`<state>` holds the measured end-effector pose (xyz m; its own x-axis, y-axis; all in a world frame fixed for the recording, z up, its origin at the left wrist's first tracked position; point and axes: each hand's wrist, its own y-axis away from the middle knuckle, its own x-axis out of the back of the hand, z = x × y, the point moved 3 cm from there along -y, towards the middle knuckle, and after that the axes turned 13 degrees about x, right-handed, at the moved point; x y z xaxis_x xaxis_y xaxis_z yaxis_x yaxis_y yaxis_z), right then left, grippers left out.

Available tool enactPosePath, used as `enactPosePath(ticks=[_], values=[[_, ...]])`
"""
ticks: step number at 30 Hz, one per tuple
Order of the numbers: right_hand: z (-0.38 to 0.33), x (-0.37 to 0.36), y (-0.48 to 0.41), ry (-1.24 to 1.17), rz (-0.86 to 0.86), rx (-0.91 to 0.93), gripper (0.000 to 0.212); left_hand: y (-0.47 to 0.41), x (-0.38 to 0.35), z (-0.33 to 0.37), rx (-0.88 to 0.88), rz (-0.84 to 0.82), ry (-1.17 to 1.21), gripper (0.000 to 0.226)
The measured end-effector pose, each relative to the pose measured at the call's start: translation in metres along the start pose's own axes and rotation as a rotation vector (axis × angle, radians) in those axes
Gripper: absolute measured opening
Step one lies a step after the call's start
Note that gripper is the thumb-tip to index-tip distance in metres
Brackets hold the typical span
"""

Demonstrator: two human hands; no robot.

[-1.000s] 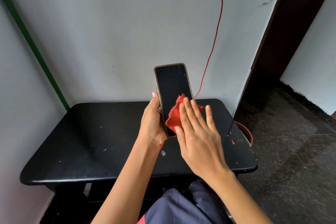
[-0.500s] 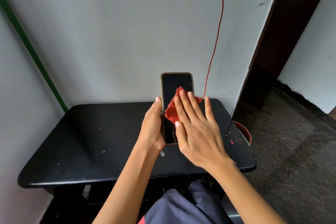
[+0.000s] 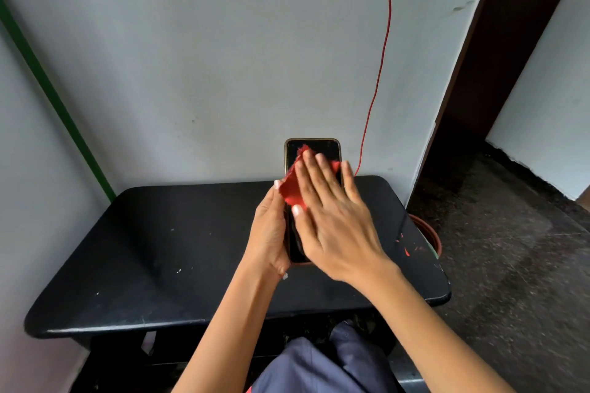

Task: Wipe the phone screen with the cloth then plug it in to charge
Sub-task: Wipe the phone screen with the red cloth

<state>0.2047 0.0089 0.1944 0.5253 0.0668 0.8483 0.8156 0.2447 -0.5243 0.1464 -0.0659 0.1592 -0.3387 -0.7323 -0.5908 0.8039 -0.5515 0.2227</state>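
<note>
A black phone (image 3: 322, 147) with a gold rim is held upright above the table, its dark screen facing me. My left hand (image 3: 269, 233) grips its left edge and lower half. A small red cloth (image 3: 292, 191) lies against the upper part of the screen, pressed flat under the fingers of my right hand (image 3: 335, 220), which covers most of the screen. A thin red charging cable (image 3: 381, 67) hangs down the wall just right of the phone; its lower end drops behind the table's far edge, plug hidden.
A black table (image 3: 175, 249) with paint flecks stands against the grey wall. A reddish-brown pot (image 3: 429, 234) sits on the floor by its right end. A green pipe (image 3: 48, 92) runs down the left corner. A dark doorway (image 3: 498, 67) opens at the right.
The phone has sunk lower and straightened. My right hand has slid the red cloth up the screen, from its lower half to near its top.
</note>
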Motion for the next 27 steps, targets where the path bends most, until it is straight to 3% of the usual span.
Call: enactPosePath(ticks=[3, 9, 14, 18, 22, 27], values=[[-0.017, -0.008, 0.013, -0.007, -0.044, 0.123, 0.059, -0.001, 0.006, 0.004, -0.032, 0.008, 0.019, 0.035], [0.023, 0.000, -0.008, 0.008, 0.038, -0.099, 0.062, 0.000, 0.003, -0.007, -0.065, 0.032, -0.012, 0.035], [0.001, -0.002, -0.023, 0.021, 0.002, 0.045, 0.064, -0.001, 0.000, -0.007, -0.102, 0.039, -0.034, 0.028], [0.015, 0.004, -0.029, -0.029, 0.060, -0.084, 0.068, -0.002, -0.003, -0.003, -0.125, 0.032, -0.051, 0.034], [-0.005, -0.003, -0.028, 0.022, 0.000, 0.041, 0.075, -0.001, -0.002, -0.001, -0.157, 0.051, -0.084, 0.025], [0.020, 0.003, -0.027, -0.015, 0.016, -0.131, 0.085, -0.002, -0.004, 0.002, -0.149, 0.040, -0.048, 0.033]])
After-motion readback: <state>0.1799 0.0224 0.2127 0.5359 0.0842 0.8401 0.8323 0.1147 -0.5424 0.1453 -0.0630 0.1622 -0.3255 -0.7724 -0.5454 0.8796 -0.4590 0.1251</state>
